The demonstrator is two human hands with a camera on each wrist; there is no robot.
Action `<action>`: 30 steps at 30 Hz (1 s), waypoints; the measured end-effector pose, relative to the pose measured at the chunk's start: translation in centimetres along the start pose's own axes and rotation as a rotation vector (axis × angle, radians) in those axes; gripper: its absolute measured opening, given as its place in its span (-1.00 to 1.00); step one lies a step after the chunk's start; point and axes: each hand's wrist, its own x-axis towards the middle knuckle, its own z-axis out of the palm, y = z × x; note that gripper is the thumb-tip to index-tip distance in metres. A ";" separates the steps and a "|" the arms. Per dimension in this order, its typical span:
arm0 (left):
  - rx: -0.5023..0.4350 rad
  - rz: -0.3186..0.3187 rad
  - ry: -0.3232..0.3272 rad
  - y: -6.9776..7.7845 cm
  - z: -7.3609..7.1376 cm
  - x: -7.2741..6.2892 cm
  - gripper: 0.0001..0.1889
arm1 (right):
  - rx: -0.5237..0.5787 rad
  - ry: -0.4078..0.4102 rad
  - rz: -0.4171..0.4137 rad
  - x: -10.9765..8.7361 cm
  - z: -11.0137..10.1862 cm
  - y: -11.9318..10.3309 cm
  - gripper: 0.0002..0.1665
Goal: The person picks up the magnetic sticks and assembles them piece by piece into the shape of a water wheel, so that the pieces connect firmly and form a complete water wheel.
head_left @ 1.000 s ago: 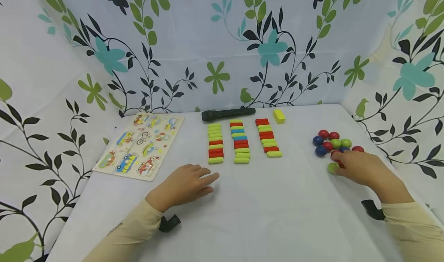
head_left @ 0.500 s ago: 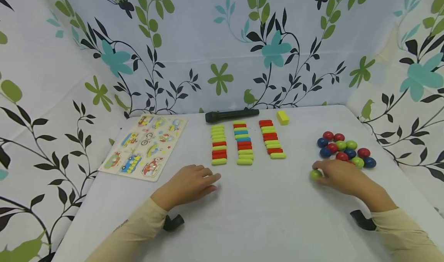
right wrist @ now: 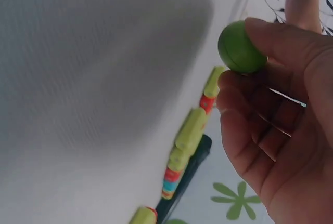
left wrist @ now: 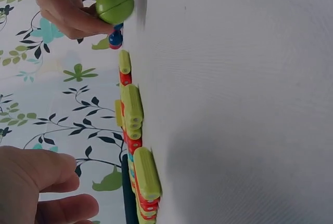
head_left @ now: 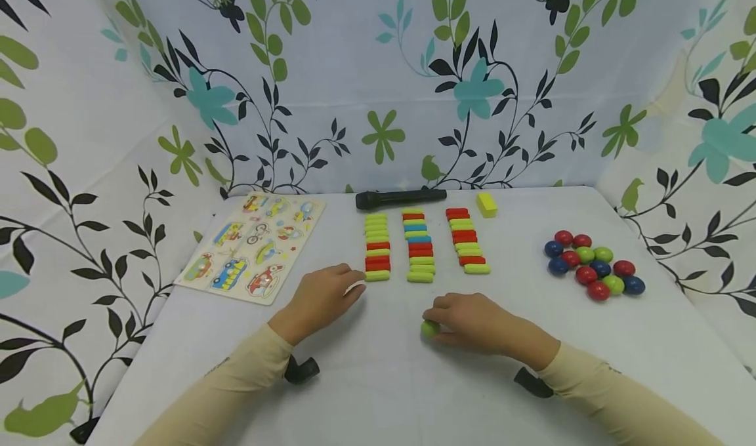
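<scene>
My right hand (head_left: pixel 472 321) pinches a green ball (head_left: pixel 430 329) between thumb and fingers, over the middle of the white table. In the right wrist view the ball (right wrist: pixel 239 47) shows a thin seam, and the thumb presses on its side. My left hand (head_left: pixel 321 298) holds nothing; its relaxed fingers reach close to the near end of the left column of small sticks (head_left: pixel 377 246). Two more columns of red, green and blue sticks, a middle one (head_left: pixel 420 246) and a right one (head_left: pixel 466 239), lie beside it.
Several red, blue and green balls (head_left: pixel 598 291) lie grouped at the right. A wooden picture puzzle board (head_left: pixel 251 249) is at the left. Behind the columns are a black microphone (head_left: pixel 401 198) and a yellow block (head_left: pixel 487 204), before a patterned cloth backdrop.
My right hand has left the group of balls at the right and moved left to the table's middle with the green ball. The left hand has shifted only slightly.
</scene>
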 end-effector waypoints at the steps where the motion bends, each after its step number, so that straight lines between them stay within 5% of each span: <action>1: -0.002 -0.008 -0.005 0.0 0.1 -0.1 -0.80 | -0.007 -0.005 -0.002 0.2 0.4 -0.1 -0.57; 6: 0.002 -0.037 -0.010 0.1 0.3 0.1 -0.78 | -0.008 -0.024 0.019 0.4 1.2 -0.1 -0.58; 11: 0.000 -0.063 -0.034 -0.3 1.2 2.3 -0.73 | -0.002 -0.014 0.017 0.5 0.8 0.0 -0.57; 17: 0.015 -0.139 -0.169 -0.7 2.3 4.4 -0.85 | -0.029 0.002 -0.011 0.9 0.8 -0.3 -0.58; 22: 0.050 -0.164 -0.259 -0.8 2.9 4.5 -0.94 | -0.057 0.013 -0.043 1.1 1.1 -0.5 -0.59; 30: 0.050 -0.114 -0.233 -0.6 3.7 4.4 -0.90 | -0.085 0.030 -0.040 0.8 1.0 0.1 -0.62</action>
